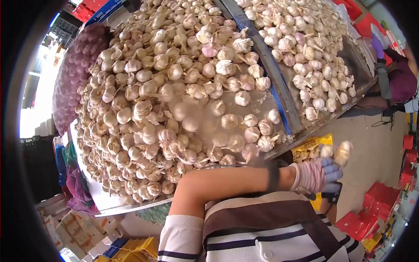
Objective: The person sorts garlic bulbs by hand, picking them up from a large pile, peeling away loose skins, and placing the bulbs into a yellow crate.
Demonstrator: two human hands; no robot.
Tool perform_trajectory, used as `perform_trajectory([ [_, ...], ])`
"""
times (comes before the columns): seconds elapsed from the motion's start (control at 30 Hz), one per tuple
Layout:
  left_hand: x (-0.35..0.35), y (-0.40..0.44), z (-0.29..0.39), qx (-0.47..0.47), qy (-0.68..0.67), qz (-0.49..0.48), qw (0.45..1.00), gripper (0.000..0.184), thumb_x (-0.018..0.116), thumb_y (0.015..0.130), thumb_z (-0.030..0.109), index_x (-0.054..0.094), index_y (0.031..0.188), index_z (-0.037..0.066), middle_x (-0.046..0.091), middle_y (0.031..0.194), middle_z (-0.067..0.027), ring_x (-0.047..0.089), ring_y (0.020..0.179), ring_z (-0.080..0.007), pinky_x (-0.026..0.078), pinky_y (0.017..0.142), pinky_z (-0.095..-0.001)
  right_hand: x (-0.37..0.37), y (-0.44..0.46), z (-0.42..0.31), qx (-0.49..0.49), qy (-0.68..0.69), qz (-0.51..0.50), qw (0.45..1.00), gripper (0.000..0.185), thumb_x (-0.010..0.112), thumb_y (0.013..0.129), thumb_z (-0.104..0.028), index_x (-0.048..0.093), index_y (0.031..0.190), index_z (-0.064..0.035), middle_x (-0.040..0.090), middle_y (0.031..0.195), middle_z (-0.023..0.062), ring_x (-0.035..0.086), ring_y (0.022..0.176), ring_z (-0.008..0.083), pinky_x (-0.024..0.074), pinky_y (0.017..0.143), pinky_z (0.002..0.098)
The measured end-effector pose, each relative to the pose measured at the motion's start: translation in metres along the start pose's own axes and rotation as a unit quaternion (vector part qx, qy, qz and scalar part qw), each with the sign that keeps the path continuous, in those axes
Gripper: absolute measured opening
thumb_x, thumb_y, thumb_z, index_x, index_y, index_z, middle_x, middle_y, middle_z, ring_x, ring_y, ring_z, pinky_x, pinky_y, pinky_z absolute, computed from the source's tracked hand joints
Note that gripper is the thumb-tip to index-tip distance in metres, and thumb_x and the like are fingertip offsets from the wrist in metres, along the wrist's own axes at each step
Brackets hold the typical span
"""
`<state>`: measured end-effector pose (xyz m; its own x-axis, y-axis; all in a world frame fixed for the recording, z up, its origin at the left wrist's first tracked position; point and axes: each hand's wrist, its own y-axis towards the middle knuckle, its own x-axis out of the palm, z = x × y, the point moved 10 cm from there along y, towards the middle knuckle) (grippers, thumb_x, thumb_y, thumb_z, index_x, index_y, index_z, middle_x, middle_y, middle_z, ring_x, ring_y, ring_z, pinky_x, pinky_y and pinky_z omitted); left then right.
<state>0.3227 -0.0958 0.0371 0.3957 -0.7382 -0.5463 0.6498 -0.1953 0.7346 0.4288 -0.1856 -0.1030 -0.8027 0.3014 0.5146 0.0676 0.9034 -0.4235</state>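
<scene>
Cream garlic shows just beside the left hand, whose grip I cannot tell.

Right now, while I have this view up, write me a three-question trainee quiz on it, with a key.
1. True or false: the left hand is ungloved.
2. What colour is the crate nearest that hand? A) red B) yellow C) blue
3. Fill in: a blue-edged divider runs between two heaps of ____.

Key: 1. False, it wears a striped glove. 2. B. 3. garlic bulbs.
</scene>
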Motion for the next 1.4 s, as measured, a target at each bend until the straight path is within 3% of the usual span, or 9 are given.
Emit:
perform_trajectory([
  [0.2,-0.091,-0.091,-0.050,-0.294,0.309,-0.273,0.862,0.024,0.051,0.080,0.011,0.058,0.103,0.009,0.059,0.081,-0.0026,0.060,0.067,-0.0136,0.050,0.058,-0.0284,-0.135,-0.081,0.034,0.184,-0.114,0.411,0.885,0.053,0.061,0.087,-0.019,0.039,0.133,-0.0042,0.046,0.127,0.0136,0.054,0.103,0.0222,0.0473,0.088,0.0372],
  [0.47,-0.138,-0.339,-0.117,-0.695,0.277,-0.338,0.570,0.027,0.057,0.083,0.021,0.053,0.105,0.007,0.065,0.086,-0.0129,0.065,0.080,-0.0255,0.051,0.065,-0.0372,0.019,0.095,-0.079,-0.141,-0.453,0.270,0.838,0.028,0.064,0.083,-0.008,0.059,0.109,-0.0001,0.061,0.091,0.0044,0.055,0.083,0.0097,0.0465,0.072,0.0245],
  [0.87,-0.241,-0.233,-0.039,-0.542,0.156,0.192,0.803,0.044,0.070,0.074,0.000,0.050,0.114,0.007,0.059,0.089,-0.0117,0.056,0.082,-0.0155,0.047,0.075,-0.0314,0.273,0.227,0.076,-0.189,-0.842,-0.286,0.418,0.046,0.070,0.069,-0.036,0.059,0.103,-0.0077,0.063,0.092,0.0125,0.062,0.085,0.0235,0.0463,0.074,0.0385],
  [0.93,-0.249,-0.232,-0.025,-0.599,0.172,0.236,0.745,0.048,0.071,0.074,0.001,0.048,0.116,0.006,0.058,0.098,-0.0113,0.056,0.087,-0.0172,0.047,0.079,-0.0289,0.264,0.230,0.070,-0.136,-0.808,-0.290,0.495,0.047,0.072,0.072,-0.037,0.057,0.104,-0.0060,0.064,0.095,0.0092,0.063,0.086,0.0235,0.0468,0.076,0.0384],
  [1.0,-0.237,-0.219,-0.021,-0.594,0.103,0.298,0.740,0.056,0.074,0.074,0.005,0.044,0.122,0.004,0.056,0.105,-0.0105,0.058,0.087,-0.0189,0.049,0.079,-0.0311,0.234,0.237,0.045,-0.020,-0.266,-0.207,0.941,0.044,0.069,0.080,-0.036,0.056,0.108,-0.0038,0.064,0.098,0.0084,0.064,0.090,0.0228,0.0490,0.082,0.0374],
  [1.07,-0.205,-0.187,-0.031,-0.540,0.106,0.187,0.814,0.055,0.072,0.075,0.006,0.050,0.125,0.009,0.058,0.110,-0.0141,0.060,0.095,-0.0229,0.053,0.079,-0.0324,0.230,0.206,0.026,0.080,-0.087,-0.221,0.968,0.042,0.062,0.089,-0.033,0.052,0.116,-0.0022,0.062,0.104,0.0101,0.063,0.092,0.0221,0.0499,0.087,0.0341],
  [1.13,-0.158,-0.125,-0.027,-0.442,0.138,0.047,0.885,0.064,0.066,0.074,0.002,0.046,0.134,0.013,0.040,0.137,-0.0221,0.056,0.112,-0.0372,0.052,0.088,-0.0357,0.222,0.164,-0.041,-0.401,-0.612,-0.026,0.681,0.047,0.057,0.092,-0.034,0.046,0.126,-0.0029,0.056,0.116,0.0138,0.060,0.101,0.0240,0.0505,0.089,0.0373],
  [1.2,-0.117,-0.108,-0.026,-0.416,-0.012,-0.043,0.908,0.063,0.065,0.077,0.007,0.044,0.135,0.020,0.035,0.142,-0.0201,0.053,0.116,-0.0356,0.051,0.091,-0.0386,0.144,0.172,-0.018,-0.174,0.050,-0.010,0.983,0.055,0.058,0.091,-0.035,0.041,0.133,-0.0043,0.047,0.130,0.0146,0.054,0.112,0.0273,0.0501,0.090,0.0427],
  [1.4,-0.135,-0.183,-0.083,-0.599,0.126,-0.115,0.782,0.052,0.064,0.077,0.013,0.047,0.126,0.009,0.053,0.120,-0.0143,0.061,0.096,-0.0343,0.054,0.078,-0.0396,0.016,0.061,-0.071,0.028,-0.280,0.071,0.957,0.066,0.068,0.083,-0.024,0.037,0.139,-0.0067,0.051,0.129,0.0148,0.050,0.117,0.0261,0.0477,0.091,0.0381],
])
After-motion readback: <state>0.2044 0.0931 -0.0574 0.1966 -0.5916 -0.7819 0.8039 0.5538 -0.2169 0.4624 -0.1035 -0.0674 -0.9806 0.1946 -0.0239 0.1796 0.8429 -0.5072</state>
